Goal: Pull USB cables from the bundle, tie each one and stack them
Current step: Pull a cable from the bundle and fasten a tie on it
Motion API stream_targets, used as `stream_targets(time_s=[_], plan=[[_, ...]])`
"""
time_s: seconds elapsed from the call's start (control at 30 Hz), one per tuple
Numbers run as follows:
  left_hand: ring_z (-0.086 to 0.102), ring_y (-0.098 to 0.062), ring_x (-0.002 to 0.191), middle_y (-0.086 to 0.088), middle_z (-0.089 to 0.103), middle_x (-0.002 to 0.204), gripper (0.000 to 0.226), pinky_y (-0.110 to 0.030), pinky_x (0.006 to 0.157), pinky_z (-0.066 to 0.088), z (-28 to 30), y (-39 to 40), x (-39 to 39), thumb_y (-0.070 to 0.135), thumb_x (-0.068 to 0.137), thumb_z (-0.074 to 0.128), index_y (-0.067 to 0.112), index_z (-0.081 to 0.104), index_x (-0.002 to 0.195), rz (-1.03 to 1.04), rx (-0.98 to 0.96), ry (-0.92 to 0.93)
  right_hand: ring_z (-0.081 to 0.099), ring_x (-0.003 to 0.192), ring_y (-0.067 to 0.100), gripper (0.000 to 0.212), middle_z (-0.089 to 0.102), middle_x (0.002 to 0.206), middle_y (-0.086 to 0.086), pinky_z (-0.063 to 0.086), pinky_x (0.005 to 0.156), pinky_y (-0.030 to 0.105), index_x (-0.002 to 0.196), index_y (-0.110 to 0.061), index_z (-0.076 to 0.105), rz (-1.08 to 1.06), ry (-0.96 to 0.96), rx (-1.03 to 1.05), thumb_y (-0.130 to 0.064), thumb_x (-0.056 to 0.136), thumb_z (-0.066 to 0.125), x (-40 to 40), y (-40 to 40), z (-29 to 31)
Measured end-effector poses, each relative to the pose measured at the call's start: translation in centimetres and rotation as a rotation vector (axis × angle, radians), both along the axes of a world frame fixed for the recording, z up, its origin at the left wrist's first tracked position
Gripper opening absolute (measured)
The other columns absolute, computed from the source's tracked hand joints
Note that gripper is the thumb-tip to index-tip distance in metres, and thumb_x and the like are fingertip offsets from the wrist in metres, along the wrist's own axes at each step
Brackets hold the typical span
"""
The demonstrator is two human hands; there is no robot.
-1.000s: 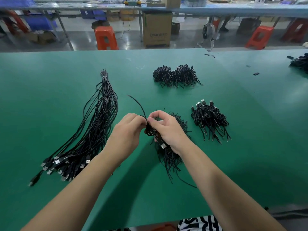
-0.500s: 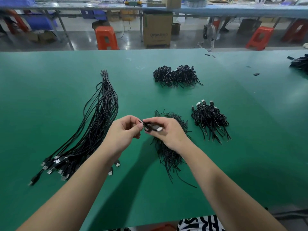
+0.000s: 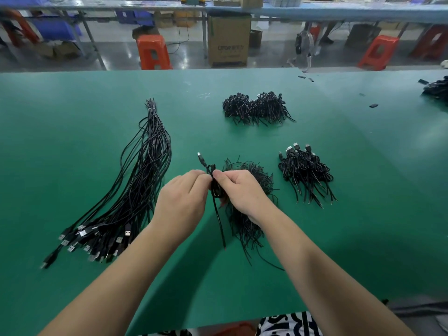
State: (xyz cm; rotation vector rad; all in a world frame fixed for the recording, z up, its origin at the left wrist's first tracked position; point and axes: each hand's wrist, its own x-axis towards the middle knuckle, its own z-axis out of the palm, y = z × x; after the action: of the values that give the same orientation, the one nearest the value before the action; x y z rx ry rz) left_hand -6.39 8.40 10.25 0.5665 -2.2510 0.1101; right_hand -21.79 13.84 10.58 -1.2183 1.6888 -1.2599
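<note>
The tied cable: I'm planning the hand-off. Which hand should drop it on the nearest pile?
Probably the right hand: it pinches the tied cable directly over the nearest pile; the left hand is farther.

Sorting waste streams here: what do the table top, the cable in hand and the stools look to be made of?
Table top: matte green mat, probably rubber or vinyl; soft glare only. Cable: black plastic-looking jacket, slight sheen, with a metal-looking plug tip. Stools: glossy orange, seemingly moulded plastic.

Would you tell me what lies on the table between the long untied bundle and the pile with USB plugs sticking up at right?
In the head view, between the bundle and that pile are both hands pinching one cable, over another tied pile.
</note>
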Motion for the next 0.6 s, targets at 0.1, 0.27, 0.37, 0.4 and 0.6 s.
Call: stream_targets(time_s=[0.1, 0.27, 0.37, 0.4, 0.6], plan=[[0.064, -0.028, 0.070, -0.012, 0.069, 0.090, 0.010, -0.039, 0.059, 0.052, -0.19, -0.64, 0.43, -0.006, 0.088, 0.064, 0.000, 0.071, 0.091, -0.040, -0.075, -0.054, 0.053, 0.046, 0.008, 0.052, 0.054, 0.050, -0.013, 0.048, 0.051, 0.023, 0.054, -0.023, 0.055, 0.040, -0.031, 0.037, -0.029, 0.106, 0.050, 0.29, 0.01, 0.40], [0.065, -0.029, 0.068, -0.009, 0.070, 0.090, 0.013, -0.037, 0.057, 0.053, 0.00, -0.79, 0.47, -0.005, 0.088, 0.064, 0.002, 0.073, 0.095, -0.032, 0.037, -0.028, 0.062, 0.060, 0.022, 0.059, 0.059, 0.068, 0.013, 0.054, 0.064, 0.032, 0.080, 0.005, 0.055, 0.200, -0.072, 0.078, -0.044, 0.107, 0.037, 0.70, 0.45, 0.49], [0.065, -0.031, 0.067, -0.008, 0.070, 0.090, 0.017, -0.037, 0.056, 0.053, 0.27, -0.58, 0.41, 0.006, 0.095, 0.057, 0.002, 0.073, 0.096, -0.020, 0.136, 0.043, 0.063, 0.064, 0.020, 0.052, 0.057, 0.070, 0.012, 0.056, 0.074, 0.047, 0.096, 0.008, 0.057, 0.249, -0.029, 0.037, -0.040, 0.107, 0.040, 0.65, 0.58, 0.26], [0.065, -0.031, 0.067, -0.008, 0.070, 0.090, 0.016, -0.037, 0.056, 0.053, 0.31, -0.56, 0.42, 0.006, 0.095, 0.058, 0.002, 0.073, 0.096, -0.015, 0.146, 0.054, 0.063, 0.064, 0.018, 0.048, 0.057, 0.070, 0.011, 0.055, 0.080, 0.053, 0.098, 0.007, 0.058, 0.253, -0.013, 0.030, -0.037, 0.108, 0.041, 0.56, 0.58, 0.21], [0.062, -0.022, 0.071, -0.005, 0.064, 0.091, 0.013, -0.039, 0.059, 0.053, 0.21, -0.35, 0.22, 0.013, 0.095, 0.063, 0.003, 0.071, 0.095, -0.053, 0.233, 0.146, 0.061, 0.065, 0.016, 0.040, 0.054, 0.077, 0.013, 0.051, 0.067, 0.023, 0.089, 0.009, 0.057, 0.254, -0.136, -0.015, -0.023, 0.109, 0.043, -0.24, 0.84, 0.11]])
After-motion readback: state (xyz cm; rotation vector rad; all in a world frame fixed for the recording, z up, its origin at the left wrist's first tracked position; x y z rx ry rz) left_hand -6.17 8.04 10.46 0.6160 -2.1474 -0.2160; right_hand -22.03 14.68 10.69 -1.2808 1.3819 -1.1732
